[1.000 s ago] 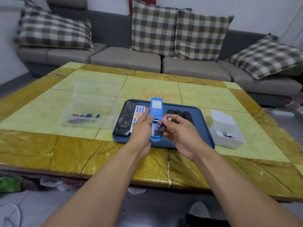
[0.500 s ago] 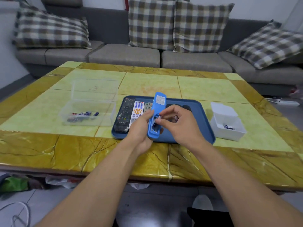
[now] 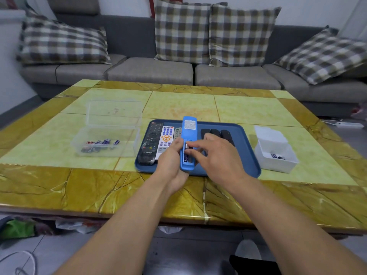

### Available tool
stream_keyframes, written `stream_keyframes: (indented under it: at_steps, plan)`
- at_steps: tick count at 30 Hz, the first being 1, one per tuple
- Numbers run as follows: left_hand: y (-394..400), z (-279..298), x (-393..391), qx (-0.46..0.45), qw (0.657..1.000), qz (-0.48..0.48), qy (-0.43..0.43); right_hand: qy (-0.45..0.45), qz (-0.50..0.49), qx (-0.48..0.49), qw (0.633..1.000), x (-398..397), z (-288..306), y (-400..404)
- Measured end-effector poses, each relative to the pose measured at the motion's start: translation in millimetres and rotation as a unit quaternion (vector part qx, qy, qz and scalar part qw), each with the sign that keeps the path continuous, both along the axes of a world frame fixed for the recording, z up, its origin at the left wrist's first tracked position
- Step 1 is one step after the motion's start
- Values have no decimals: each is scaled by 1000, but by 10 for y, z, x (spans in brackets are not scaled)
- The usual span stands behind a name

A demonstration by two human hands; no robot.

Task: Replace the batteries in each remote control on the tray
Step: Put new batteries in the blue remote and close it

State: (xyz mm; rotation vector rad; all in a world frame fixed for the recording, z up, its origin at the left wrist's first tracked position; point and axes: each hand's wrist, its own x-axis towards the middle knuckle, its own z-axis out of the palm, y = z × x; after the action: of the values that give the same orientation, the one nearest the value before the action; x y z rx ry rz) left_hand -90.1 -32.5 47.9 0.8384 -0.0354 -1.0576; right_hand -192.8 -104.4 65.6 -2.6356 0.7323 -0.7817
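Observation:
My left hand (image 3: 172, 161) grips a blue remote (image 3: 189, 133), back side up, over the near part of the blue tray (image 3: 249, 155). Its battery bay is uncovered and a battery (image 3: 186, 151) lies in it. My right hand (image 3: 216, 155) rests its fingertips on the battery bay, fingers spread. On the tray's left lie a black remote (image 3: 151, 142), a white remote (image 3: 165, 138) and a grey one (image 3: 178, 132). Black remotes (image 3: 217, 133) lie at the tray's right, partly hidden by my right hand.
A clear lidded box (image 3: 108, 143) with several batteries stands left of the tray. A small white box (image 3: 275, 153) holding a few batteries stands to the right. The tiled table (image 3: 178, 104) ends close to me; a grey sofa (image 3: 151, 70) lies beyond.
The battery that my right hand held a second ago now lies in the blue remote's bay. My right fingers have spread out over the bay. The remote has tilted slightly.

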Motion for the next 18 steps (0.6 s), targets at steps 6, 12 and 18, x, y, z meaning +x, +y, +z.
stream_keyframes:
  at_steps: [6,12,18]
  plan:
    - [43,6,62,-12,999,33,-12,24,5,-97,995,78,-63,154]
    - [104,-74,143,22,998,33,-53,143,34,-158,976,117,-59,250]
    - [164,-17,268,37,993,6,-109,177,68,-47,981,81,-159,331]
